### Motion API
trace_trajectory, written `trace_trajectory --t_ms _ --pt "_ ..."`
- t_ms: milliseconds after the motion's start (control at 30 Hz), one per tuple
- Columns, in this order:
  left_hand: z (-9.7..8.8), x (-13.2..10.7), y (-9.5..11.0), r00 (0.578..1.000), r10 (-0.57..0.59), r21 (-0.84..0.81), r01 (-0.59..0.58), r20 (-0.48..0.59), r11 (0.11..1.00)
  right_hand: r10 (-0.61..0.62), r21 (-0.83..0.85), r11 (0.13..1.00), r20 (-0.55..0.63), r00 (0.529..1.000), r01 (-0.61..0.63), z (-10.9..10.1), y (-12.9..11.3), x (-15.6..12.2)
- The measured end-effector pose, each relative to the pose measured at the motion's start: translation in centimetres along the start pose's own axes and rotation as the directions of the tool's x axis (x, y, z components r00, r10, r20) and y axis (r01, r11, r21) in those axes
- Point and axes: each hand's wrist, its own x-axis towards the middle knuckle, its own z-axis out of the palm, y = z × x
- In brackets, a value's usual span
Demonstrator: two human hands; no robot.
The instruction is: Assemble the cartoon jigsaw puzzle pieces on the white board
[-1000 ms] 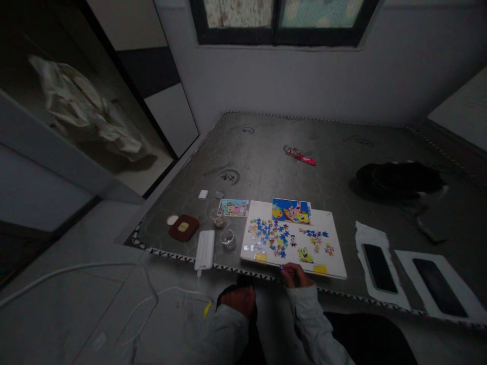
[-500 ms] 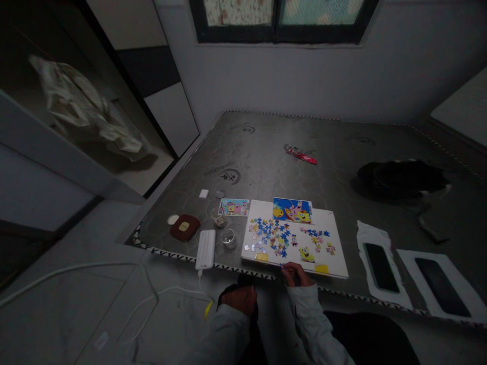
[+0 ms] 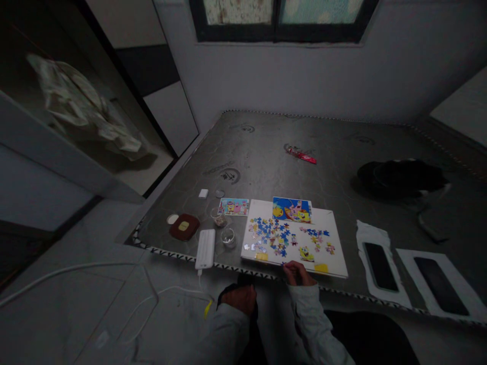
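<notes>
**A:** What is most at risk where the person sits?

**B:** Start with the bare mattress (image 3: 266,152). It is soft, so leaning on it could tilt whatever lies on it. The white board (image 3: 337,238) lies flat at its near edge, right in front of the person. A push from below or a knee against that edge could slide or tip it.

**A:** And the hands?

**B:** The right hand (image 3: 297,272) rests on the board's near rim with its fingers bent. It is too dim and small to tell whether they pinch a piece. The left hand (image 3: 239,298) is curled into a loose fist lower down, against the dark lap and off the mattress. A careless sweep of the right sleeve could drag across the board.

**A:** Which would scatter what?

**B:** The loose puzzle pieces (image 3: 272,235) are spread across the board's middle, just below the cartoon reference picture (image 3: 291,209). Any that are knocked off the near edge would likely drop to the dark floor, where they would be hard to find.
</notes>
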Motion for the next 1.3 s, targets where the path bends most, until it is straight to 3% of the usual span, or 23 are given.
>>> trace_trajectory --t_ms 400,700,967,1300 --pt "0.4 0.2 -0.3 0.999 0.033 -0.019 -0.033 -0.005 0.999 0.026 0.034 0.999 0.0 1.0 -0.026 0.0 1.2 0.3" --pt "0.7 0.2 -0.5 0.998 0.044 0.006 -0.043 -0.041 0.999 0.004 -0.024 1.0 -0.007 1.0 -0.004 -0.1 0.1 0.0" --pt "0.3 0.2 -0.3 0.999 0.034 -0.001 -0.034 0.003 0.999 -0.011 0.025 1.0 0.005 1.0 0.011 0.1 2.5 0.5" --pt "0.0 0.1 -0.1 1.0 0.002 -0.015 -0.002 0.011 1.0 -0.041 0.014 0.999 0.025 0.999 0.041 -0.2 0.9 0.3"
